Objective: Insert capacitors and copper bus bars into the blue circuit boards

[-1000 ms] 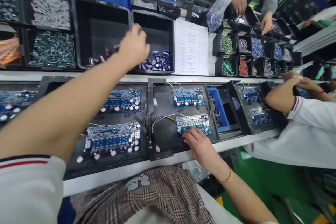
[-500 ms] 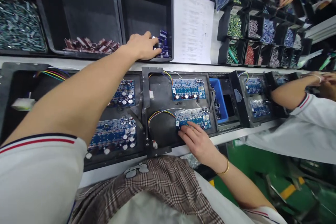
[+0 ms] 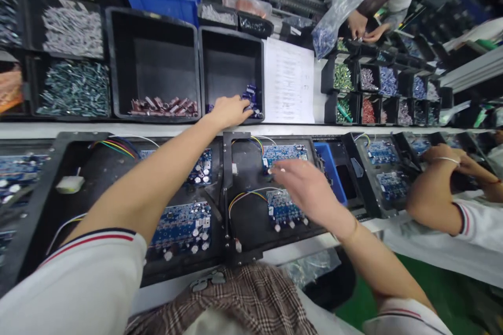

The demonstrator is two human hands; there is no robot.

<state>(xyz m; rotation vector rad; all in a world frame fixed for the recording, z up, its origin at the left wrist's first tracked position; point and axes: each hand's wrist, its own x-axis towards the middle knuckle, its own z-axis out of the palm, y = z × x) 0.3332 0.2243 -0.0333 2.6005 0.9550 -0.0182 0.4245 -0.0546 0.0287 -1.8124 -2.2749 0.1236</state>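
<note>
My left hand reaches into a black bin, its fingers apart among purple cylindrical capacitors; its fingertips are partly hidden. My right hand, somewhat blurred, hovers palm down with fingers stretched out. Its fingertips are by the lower left edge of the upper blue circuit board, and I cannot tell whether they touch it. The hand covers part of the lower circuit board, which has a row of round capacitors along its near edge. Both boards lie in a black tray.
Brown capacitors lie in the neighbouring bin. A printed sheet is right of the bins, with small parts boxes beyond. A blue box stands right of the tray. A co-worker's arm is at right; another person's hands are behind.
My right hand has lifted from the lower board's near edge and moved away from me to the upper board. My left hand stays in the capacitor bin. The camera view has shifted.
</note>
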